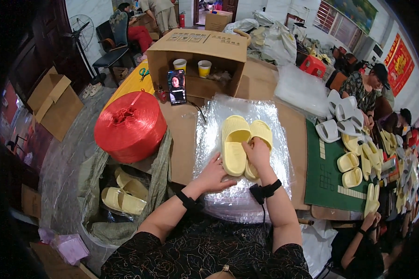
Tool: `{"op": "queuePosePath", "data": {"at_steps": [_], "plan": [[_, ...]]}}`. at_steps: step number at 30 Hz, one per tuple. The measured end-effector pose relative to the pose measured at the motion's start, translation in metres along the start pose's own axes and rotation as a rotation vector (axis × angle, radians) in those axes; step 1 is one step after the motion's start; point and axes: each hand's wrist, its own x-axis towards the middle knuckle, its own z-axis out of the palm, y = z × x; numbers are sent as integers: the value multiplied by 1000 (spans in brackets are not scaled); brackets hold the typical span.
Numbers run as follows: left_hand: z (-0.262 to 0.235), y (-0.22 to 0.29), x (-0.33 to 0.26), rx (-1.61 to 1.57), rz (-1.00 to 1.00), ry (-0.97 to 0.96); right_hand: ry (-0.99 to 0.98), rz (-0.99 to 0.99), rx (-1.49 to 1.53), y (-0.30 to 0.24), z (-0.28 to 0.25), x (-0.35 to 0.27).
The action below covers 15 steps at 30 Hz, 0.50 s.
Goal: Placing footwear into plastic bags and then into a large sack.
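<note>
A pair of pale yellow slippers lies side by side on a stack of clear plastic bags [209, 121], toes pointing away from me. My right hand [258, 152] is on the right slipper [261, 130], its fingers curled down at the strap opening and pinching the slipper; the fingertips are partly hidden. Beside the heel of the left slipper [236, 124] rests my left hand [213, 176], fingers spread over the bags, with nothing held in it. Both wrists wear black bands.
A red twine roll [130, 125] stands left, above a woven sack [91, 204] holding bagged slippers. Beyond the bags are a phone [177, 87] and an open cardboard box [195, 46] with cups. More slippers [349, 162] cover a green mat [317, 186] at right, where other people work.
</note>
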Motion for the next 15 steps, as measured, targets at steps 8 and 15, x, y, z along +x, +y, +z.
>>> {"op": "queuePosePath", "data": {"at_steps": [8, 15], "plan": [[5, -1, -2, 95, -16, -65, 170, 73, 0, 28, -10, -4], [4, -2, -1, 119, -4, -71, 127, 96, -226, 28, -11, -7]]}}
